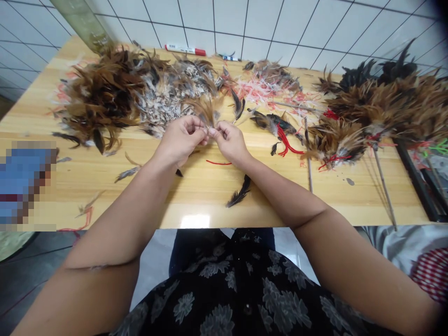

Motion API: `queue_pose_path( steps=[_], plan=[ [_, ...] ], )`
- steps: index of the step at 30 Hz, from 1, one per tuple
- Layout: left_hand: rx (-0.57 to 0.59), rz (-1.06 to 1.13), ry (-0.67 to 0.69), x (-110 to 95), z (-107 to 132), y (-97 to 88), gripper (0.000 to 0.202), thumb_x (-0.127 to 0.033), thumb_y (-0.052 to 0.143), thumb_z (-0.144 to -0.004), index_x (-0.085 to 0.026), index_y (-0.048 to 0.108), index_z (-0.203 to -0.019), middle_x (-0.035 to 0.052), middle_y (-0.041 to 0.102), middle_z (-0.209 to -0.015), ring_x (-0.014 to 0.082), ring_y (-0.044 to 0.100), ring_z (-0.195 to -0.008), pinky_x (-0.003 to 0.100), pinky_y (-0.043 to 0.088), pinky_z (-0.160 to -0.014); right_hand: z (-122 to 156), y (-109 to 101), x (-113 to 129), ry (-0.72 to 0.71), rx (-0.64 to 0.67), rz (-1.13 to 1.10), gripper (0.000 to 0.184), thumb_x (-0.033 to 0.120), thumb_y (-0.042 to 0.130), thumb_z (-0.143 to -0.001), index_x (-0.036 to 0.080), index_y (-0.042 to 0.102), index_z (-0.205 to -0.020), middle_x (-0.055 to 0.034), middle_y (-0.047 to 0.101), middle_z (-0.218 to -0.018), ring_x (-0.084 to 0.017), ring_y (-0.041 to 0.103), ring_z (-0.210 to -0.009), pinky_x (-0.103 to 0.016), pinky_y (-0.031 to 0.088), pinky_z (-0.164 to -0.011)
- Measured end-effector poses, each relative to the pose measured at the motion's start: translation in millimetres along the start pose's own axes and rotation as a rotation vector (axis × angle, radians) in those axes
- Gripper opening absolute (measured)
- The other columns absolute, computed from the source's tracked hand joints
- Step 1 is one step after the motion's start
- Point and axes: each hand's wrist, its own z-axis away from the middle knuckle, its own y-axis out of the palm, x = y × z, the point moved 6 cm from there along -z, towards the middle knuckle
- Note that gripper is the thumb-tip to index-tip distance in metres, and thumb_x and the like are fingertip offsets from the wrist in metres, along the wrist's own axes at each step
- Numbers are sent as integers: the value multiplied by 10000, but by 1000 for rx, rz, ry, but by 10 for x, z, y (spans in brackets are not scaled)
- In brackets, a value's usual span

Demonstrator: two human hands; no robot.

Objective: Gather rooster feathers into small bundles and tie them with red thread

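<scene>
Head view looks down on a pale wooden counter [350, 205] strewn with feathers. Both hands meet above its middle. The left hand [182, 139] and the right hand [229, 142] each pinch, thumb against fingertips, the base of a small tan feather bundle [207, 111], which fans upward and away from the person. The quill ends are hidden inside the two pinches, so whether anything binds them cannot be told.

Behind the bundle lies a grey speckled feather pile [163, 95]. The tan tips blend into it, making the bundle's outline hard to trace. Left of that sits a brown feather pile [101, 95].

A red thread [219, 163] lies on the counter just below the right hand. A black feather [240, 192] lies nearer the person, its upper tip meeting the edge of the right forearm.

At the right, feather dusters [371, 109] lie heaped on thin sticks, and their far ends run into the dark blur at the frame's edge. A small tuft bound with red cord [282, 133] lies between them and the hands. A red-and-white marker [185, 49] rests at the far edge of the counter.

A greenish upright thing [84, 21] at the top left is cut off and blurred beyond telling. A pixelated block [24, 184] covers the counter's left end and hides whatever lies there.
</scene>
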Motion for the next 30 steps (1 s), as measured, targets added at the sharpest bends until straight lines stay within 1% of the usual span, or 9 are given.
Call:
queue_pose_path(
  steps=[3,9,13,16,18,21,24,27,30],
  plan=[
    [14,-2,2,-10,13,6,517,237,682,-966,-212,651,-711,-44,688,-649,100,629,-555,158,512,-593,-3,2,-13,21,0,5,591,595,873,-1190,289,496,-853,24,556,-888,-197,556,-910,-370,460,-909],
    [59,-5,-24,73,-14,-37,410,116,878,-993,-200,716,-787,-18,729,-721,126,689,-640,177,556,-643,-22,11,-97,99,-14,-76,555,527,922,-1180,277,544,-860,51,540,-849,-178,529,-872,-356,434,-875],
    [65,93,-25,107,-38,-71,427,26,998,-1028,-211,708,-821,-18,728,-776,136,717,-695,215,616,-691,-41,4,-124,121,-18,-98,508,461,935,-1181,267,582,-872,53,549,-854,-173,539,-878,-346,449,-876],
    [68,148,-27,127,-65,-110,496,-60,1093,-1020,-233,657,-857,-29,723,-803,162,768,-748,253,644,-716,-56,-25,-123,93,-33,-66,531,500,951,-1171,257,594,-862,36,594,-901,-175,576,-927,-346,490,-931],
    [75,146,-38,150,-84,-132,520,-129,1140,-1005,-243,647,-884,-27,737,-820,184,807,-793,268,656,-722,-62,-31,-122,84,-25,-46,549,552,960,-1159,256,605,-863,27,613,-916,-181,591,-948,-350,514,-955],
    [78,121,-63,178,-98,-146,550,-195,1164,-1012,-243,636,-868,-22,715,-793,204,820,-803,283,659,-722,-67,-37,-98,79,-14,-30,575,593,979,-1136,256,608,-856,19,611,-918,-191,611,-973,-362,539,-983],
    [55,85,-72,168,-92,-149,584,-175,1153,-1031,-236,609,-825,-18,692,-775,201,787,-768,308,630,-729,-67,-49,-50,79,-15,-24,600,604,1006,-1109,256,599,-837,13,583,-906,-203,634,-998,-376,562,-1017],
    [32,37,-66,134,-78,-144,552,-86,1102,-1031,-233,611,-827,-25,690,-775,181,727,-756,309,582,-737,-67,-58,-17,94,-20,-28,623,627,1024,-1085,260,592,-825,14,550,-886,-212,630,-1003,-386,582,-1028],
    [3,5,-58,103,-60,-141,511,12,1031,-1017,-238,614,-860,-48,676,-772,165,649,-761,303,535,-738,-69,-49,-9,122,-17,-49,651,643,1050,-1053,264,580,-809,19,522,-858,-212,607,-987,-381,586,-1000]
  ],
)
